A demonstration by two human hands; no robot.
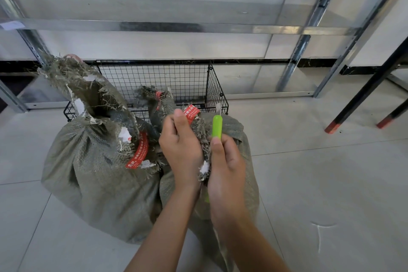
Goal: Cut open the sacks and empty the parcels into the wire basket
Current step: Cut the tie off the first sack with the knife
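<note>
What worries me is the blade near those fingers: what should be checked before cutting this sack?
1. Left hand grips the sack by its neck: ok.
2. Right hand holds the green knife: ok.
3. Blade out: ok, a pale tip shows above the handle.
4. Left thumb apart from the blade: ok.
5. Red tie cut: not ok, it wraps the neck.
6. Wire basket behind the sack has room: cannot tell, mostly hidden.
</note>
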